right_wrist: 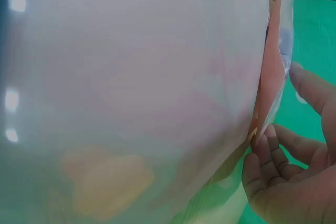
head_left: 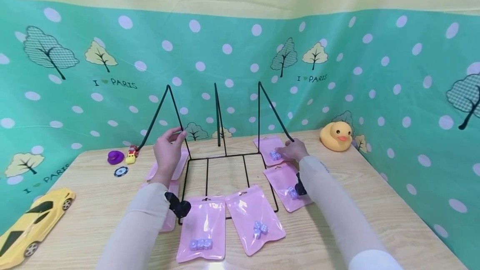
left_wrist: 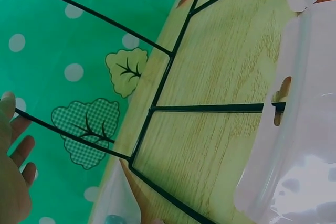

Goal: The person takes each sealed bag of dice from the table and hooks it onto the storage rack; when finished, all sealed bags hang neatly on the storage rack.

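A black wire rack [head_left: 225, 157] with three upright prongs stands at the middle of the wooden table [head_left: 375, 203]. Several pink pouches holding small dice lie around its base. My left hand [head_left: 179, 133] is raised and pinches the left prong near its lower half; in the left wrist view the wire [left_wrist: 157, 90] runs between thumb and fingers of that hand [left_wrist: 13, 166]. My right hand [head_left: 285, 153] rests low at the far right pouch [head_left: 271, 147]. The right wrist view shows its fingers [right_wrist: 268, 150] pinching that pouch's edge [right_wrist: 262, 93]. A nearer pouch [right_wrist: 157, 77] fills most of this view.
A yellow rubber duck [head_left: 336, 136] sits at the back right. A yellow toy car [head_left: 31, 220] lies at the front left. At the back left lie a purple toy [head_left: 115, 156], a small red-and-yellow toy [head_left: 131, 154] and a round chip [head_left: 121, 171]. Dotted green cloth walls surround the table.
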Available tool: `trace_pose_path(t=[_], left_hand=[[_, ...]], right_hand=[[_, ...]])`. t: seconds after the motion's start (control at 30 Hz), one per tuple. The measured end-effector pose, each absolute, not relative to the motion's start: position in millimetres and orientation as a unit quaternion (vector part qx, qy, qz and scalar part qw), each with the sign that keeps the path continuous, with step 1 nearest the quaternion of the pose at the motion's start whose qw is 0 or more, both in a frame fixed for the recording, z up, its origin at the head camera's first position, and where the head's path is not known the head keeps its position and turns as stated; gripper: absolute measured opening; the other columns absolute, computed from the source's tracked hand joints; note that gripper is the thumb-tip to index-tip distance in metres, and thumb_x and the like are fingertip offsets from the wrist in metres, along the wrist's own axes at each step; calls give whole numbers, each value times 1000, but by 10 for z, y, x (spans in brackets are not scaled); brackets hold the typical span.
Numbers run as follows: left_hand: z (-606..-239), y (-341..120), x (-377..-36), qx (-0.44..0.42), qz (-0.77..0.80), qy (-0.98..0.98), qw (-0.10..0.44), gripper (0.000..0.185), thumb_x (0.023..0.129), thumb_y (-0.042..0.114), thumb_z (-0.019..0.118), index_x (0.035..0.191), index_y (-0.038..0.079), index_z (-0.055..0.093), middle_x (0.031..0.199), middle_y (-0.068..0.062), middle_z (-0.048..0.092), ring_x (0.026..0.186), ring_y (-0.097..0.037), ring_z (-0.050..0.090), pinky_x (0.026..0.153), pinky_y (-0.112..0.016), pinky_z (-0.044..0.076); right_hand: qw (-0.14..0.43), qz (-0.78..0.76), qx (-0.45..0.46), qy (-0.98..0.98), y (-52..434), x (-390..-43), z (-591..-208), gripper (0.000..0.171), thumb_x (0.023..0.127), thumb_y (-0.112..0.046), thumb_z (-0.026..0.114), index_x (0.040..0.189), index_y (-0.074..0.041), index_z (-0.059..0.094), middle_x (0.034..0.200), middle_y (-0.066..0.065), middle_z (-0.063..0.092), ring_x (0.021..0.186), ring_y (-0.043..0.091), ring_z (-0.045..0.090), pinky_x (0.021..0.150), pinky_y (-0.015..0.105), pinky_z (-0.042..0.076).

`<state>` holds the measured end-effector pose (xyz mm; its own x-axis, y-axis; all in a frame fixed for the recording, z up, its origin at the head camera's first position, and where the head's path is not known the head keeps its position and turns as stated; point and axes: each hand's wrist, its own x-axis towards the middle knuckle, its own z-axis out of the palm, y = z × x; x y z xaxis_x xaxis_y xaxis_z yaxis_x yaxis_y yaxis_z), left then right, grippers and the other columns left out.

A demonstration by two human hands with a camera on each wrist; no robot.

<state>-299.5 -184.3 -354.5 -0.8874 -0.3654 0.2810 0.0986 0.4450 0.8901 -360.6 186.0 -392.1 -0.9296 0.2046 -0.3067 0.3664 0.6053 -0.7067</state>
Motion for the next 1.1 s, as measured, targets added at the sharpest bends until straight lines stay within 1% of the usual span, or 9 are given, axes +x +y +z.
trace_pose_path(t=[0.2,0.33,0.43,0.53,0.67,0.8,0.9,1.03,1.1], left_hand=[[-3550,-1829,-3018,84,-514,-823,226,34,103,27,64,132,8,67,123,-17,70,118,-33,63,91,-45,52],[-3549,-1821,-3024,83,-511,-824,230,33,103,26,64,130,8,68,123,-18,71,116,-32,64,91,-46,52],[-3544,-1818,-3027,79,-507,-826,234,32,103,26,64,129,7,69,122,-18,71,114,-32,65,91,-46,53],[-3535,-1820,-3029,77,-504,-826,239,32,103,25,64,128,7,69,121,-18,71,113,-32,67,91,-46,53],[-3520,-1830,-3022,78,-502,-827,242,31,103,26,64,126,6,70,120,-18,71,112,-32,67,90,-45,53],[-3511,-1840,-3024,80,-499,-828,245,30,103,25,63,126,6,71,119,-18,72,111,-32,67,89,-45,53],[-3511,-1843,-3034,79,-496,-829,246,30,103,26,64,126,7,71,119,-18,72,110,-32,68,88,-44,53],[-3518,-1848,-3045,80,-492,-831,247,30,103,26,64,125,7,71,119,-18,72,110,-32,68,88,-44,52],[-3522,-1850,-3048,81,-490,-832,247,30,103,26,63,126,7,71,119,-17,72,110,-32,68,88,-45,53]], right_hand=[[101,-455,186,865,1870,-3613,-3911,57,93,-20,75,140,-3,48,143,22,47,134,42,42,111,57,36],[104,-465,174,862,1907,-3609,-3885,55,92,-14,73,139,-1,48,138,22,49,129,41,44,108,54,39],[102,-458,160,868,1920,-3600,-3868,49,92,-12,71,135,1,51,132,23,53,123,40,48,104,53,42],[96,-466,157,865,1919,-3596,-3864,42,92,-9,69,129,3,54,126,22,56,118,39,50,102,50,44],[96,-476,149,862,1925,-3600,-3866,25,94,-9,66,116,1,58,116,19,57,108,35,52,92,44,45],[100,-477,140,862,1930,-3618,-3861,13,96,-12,60,102,-1,56,106,16,56,97,31,52,85,39,43],[99,-483,138,859,1936,-3639,-3857,19,95,-14,58,106,1,55,107,17,55,99,32,51,88,41,43],[98,-496,132,852,1949,-3668,-3866,37,97,-22,58,122,6,53,120,21,54,112,35,49,101,48,42],[99,-500,130,851,1953,-3680,-3875,43,99,-26,59,126,6,51,124,22,53,116,36,48,105,50,40]])
